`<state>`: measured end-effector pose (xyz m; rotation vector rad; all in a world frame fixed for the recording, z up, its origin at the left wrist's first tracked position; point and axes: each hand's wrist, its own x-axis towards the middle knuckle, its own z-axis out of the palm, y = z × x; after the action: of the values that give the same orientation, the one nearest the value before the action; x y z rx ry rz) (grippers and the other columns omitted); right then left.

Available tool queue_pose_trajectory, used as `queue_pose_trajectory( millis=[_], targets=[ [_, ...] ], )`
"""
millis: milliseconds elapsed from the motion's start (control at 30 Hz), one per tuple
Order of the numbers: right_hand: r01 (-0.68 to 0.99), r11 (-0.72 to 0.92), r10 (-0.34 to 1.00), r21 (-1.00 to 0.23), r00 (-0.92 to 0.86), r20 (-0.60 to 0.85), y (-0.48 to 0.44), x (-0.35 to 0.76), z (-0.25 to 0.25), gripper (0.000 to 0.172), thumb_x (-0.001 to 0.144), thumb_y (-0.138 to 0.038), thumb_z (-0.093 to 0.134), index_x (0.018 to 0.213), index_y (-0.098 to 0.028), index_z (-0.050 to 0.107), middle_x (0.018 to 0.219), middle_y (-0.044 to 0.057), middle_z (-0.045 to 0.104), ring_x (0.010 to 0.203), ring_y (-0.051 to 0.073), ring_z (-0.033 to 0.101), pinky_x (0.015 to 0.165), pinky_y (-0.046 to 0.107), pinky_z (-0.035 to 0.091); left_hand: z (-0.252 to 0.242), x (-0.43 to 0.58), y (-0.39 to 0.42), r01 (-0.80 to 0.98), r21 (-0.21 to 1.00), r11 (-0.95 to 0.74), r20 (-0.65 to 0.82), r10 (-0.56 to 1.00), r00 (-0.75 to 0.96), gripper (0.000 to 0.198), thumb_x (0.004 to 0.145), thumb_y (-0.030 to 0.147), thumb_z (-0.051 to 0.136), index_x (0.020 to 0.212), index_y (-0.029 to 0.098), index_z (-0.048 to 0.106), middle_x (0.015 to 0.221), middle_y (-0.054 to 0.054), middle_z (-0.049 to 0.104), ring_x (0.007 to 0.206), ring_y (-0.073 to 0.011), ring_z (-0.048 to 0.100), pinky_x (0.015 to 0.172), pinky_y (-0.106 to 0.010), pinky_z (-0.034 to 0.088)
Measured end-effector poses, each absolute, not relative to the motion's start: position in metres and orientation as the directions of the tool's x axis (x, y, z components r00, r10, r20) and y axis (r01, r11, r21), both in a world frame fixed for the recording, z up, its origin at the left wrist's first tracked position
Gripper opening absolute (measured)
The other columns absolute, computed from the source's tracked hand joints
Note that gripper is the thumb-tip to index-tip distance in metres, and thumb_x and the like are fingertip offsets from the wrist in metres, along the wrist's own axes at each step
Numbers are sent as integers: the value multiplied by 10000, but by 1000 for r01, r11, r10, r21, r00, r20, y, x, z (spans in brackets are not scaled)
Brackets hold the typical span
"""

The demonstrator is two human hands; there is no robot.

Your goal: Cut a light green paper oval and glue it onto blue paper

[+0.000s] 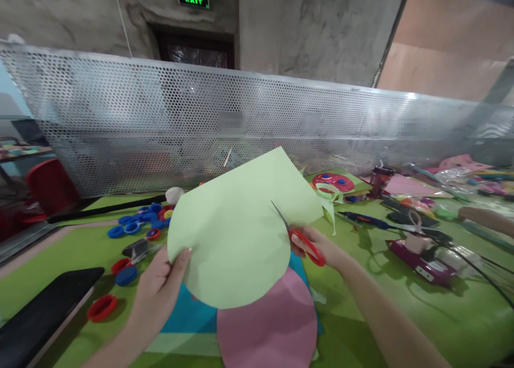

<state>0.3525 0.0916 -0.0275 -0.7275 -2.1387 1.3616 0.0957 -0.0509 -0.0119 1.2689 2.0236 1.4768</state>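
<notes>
Above the green table (349, 325): pale green sheet (233, 239), ctr., held up by you, overlapping the pink disc (267, 330) and blue sheet (190, 314); lower edge rounded, top edge straight.
Red-handled scissors (307, 245): at sheet's R edge, where the rounded edge ends; one blade shows in front, tip up-L; other blade hidden, so can't tell blade gap.
Cutting, best practice: prob. turn the sheet w/ your L hand & keep R wrist steady; short bites should give a smoother curve; keep L thumb off the blade's line.
L hand (164, 277): your thumb lies on sheet's face at lower L edge, pinching it; fingertips behind, n/v.
R hand (326, 246): your fingers wrap the scissors' handles.
Forearms: L slants up-R, R slants up-L, from bottom corners.
</notes>
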Motion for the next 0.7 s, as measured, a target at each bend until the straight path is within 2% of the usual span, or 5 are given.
queue_pose_trajectory(
  millis=[167,267,367,467,700],
  targets=[
    [193,370,672,-909,-731,118,89,354,-22,504,780,-680,422,597,-212,395,552,-31,421,502,109,383,526,274,340,-14,97,-51,449,892,57,219,815,-537,449,742,620,447,973,259,582,844,-14,696,755,-221,643,572,-271,512],
    [203,349,697,-915,-709,108,85,355,-20,503,761,-698,425,613,-217,412,564,-25,440,512,123,409,533,285,366,-13,99,-51,438,897,51,208,827,-523,447,744,617,447,995,265,564,727,10,691,599,-206,638,533,-287,506],
    [219,315,745,-923,-660,98,81,357,-20,475,787,-671,410,637,-222,455,577,-12,469,561,152,467,601,316,417,-13,102,-52,426,904,38,190,857,-480,428,759,591,446,1020,262,531,536,51,639,401,-184,564,469,-301,482],
    [237,277,790,-931,-608,80,79,358,-21,445,804,-638,412,648,-229,492,598,10,511,600,178,509,639,346,440,-14,105,-53,417,909,26,174,884,-434,431,765,590,433,1036,262,500,493,63,625,375,-181,544,466,-305,472],
    [238,233,812,-943,-581,54,81,355,-20,438,730,-649,498,632,-225,444,529,-28,432,476,144,435,508,321,403,-10,106,-53,408,913,22,155,905,-396,381,770,561,454,1001,259,474,465,78,606,367,-191,556,480,-312,470]
  ],
)
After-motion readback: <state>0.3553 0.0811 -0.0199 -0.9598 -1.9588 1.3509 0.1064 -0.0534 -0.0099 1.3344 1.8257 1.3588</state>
